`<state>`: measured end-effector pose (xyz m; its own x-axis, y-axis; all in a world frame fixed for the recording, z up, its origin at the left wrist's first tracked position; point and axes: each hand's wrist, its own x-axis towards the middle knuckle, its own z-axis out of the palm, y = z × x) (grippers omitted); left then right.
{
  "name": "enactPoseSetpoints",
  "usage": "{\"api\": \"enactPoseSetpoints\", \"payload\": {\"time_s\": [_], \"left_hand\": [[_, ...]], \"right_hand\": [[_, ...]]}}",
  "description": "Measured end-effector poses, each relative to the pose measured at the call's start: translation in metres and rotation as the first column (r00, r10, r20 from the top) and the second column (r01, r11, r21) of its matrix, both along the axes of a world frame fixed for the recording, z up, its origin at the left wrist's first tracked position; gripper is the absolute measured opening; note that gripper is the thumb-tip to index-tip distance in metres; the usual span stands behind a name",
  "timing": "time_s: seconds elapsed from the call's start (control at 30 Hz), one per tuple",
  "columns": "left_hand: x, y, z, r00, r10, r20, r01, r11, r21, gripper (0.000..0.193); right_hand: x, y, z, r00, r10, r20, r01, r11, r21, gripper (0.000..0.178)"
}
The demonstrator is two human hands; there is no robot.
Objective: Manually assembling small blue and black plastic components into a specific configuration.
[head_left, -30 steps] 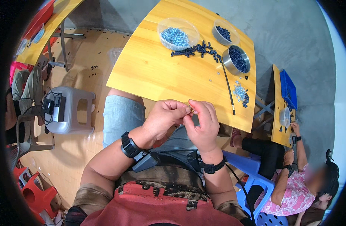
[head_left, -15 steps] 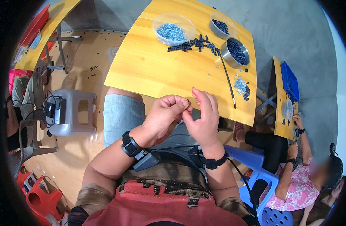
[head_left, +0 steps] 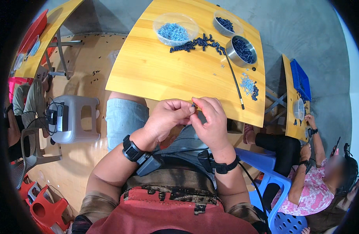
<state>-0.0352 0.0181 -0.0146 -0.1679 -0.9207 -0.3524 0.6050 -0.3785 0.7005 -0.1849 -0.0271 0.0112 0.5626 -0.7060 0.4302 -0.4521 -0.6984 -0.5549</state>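
Note:
Close to the table's near edge, my left hand (head_left: 167, 117) and my right hand (head_left: 209, 123) meet over my lap. A small black piece (head_left: 194, 105) is pinched between their fingertips; only its dark tip shows and the rest is hidden. Both hands are closed on it, thumbs and forefingers together. Beyond them on the yellow table (head_left: 156, 74) lies a heap of black plastic parts (head_left: 203, 42). A thin black rod (head_left: 235, 81) rests to the right, beside a small pile of clear bluish pieces (head_left: 247, 84) and some black parts (head_left: 255, 93).
A clear bowl (head_left: 193, 29) of bluish pieces stands at the back left. Another clear bowl (head_left: 238, 30) and a steel bowl (head_left: 252, 58) hold black parts. A grey stool (head_left: 76, 130) is at left; a co-worker (head_left: 308, 191) sits at right by a table with a blue tray (head_left: 300, 80).
My right hand's fingers have closed in, its forefinger coming down onto the small black piece. My left hand keeps its pinch. The view has shifted slightly.

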Motion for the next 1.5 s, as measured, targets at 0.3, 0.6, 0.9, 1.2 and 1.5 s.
{"api": "enactPoseSetpoints", "payload": {"time_s": [0.3, 0.6, 0.9, 1.2, 1.5], "left_hand": [[-0.004, 0.001, 0.006, 0.986, -0.021, 0.165, 0.019, 1.0, 0.014, 0.013], [-0.012, 0.003, 0.012, 0.949, 0.024, 0.313, -0.034, 0.999, 0.027, 0.012], [-0.017, 0.012, 0.015, 0.922, 0.04, 0.385, -0.03, 0.999, -0.031, 0.013], [-0.012, 0.011, 0.006, 0.941, -0.133, 0.31, 0.124, 0.991, 0.051, 0.015], [-0.012, 0.006, -0.004, 0.964, -0.128, 0.233, 0.105, 0.989, 0.109, 0.02]], "right_hand": [[-0.003, 0.001, 0.007, 0.997, 0.036, -0.069, -0.035, 0.999, 0.018, 0.025], [-0.004, 0.003, 0.007, 0.988, 0.06, -0.14, -0.074, 0.993, -0.097, 0.025], [-0.007, 0.014, 0.003, 0.972, 0.067, -0.224, -0.106, 0.981, -0.164, 0.027], [-0.02, 0.022, -0.006, 0.999, -0.029, 0.02, 0.029, 0.999, 0.027, 0.026], [-0.149, 0.003, -0.068, 0.93, -0.126, -0.345, 0.286, 0.837, 0.466, 0.026]]}}
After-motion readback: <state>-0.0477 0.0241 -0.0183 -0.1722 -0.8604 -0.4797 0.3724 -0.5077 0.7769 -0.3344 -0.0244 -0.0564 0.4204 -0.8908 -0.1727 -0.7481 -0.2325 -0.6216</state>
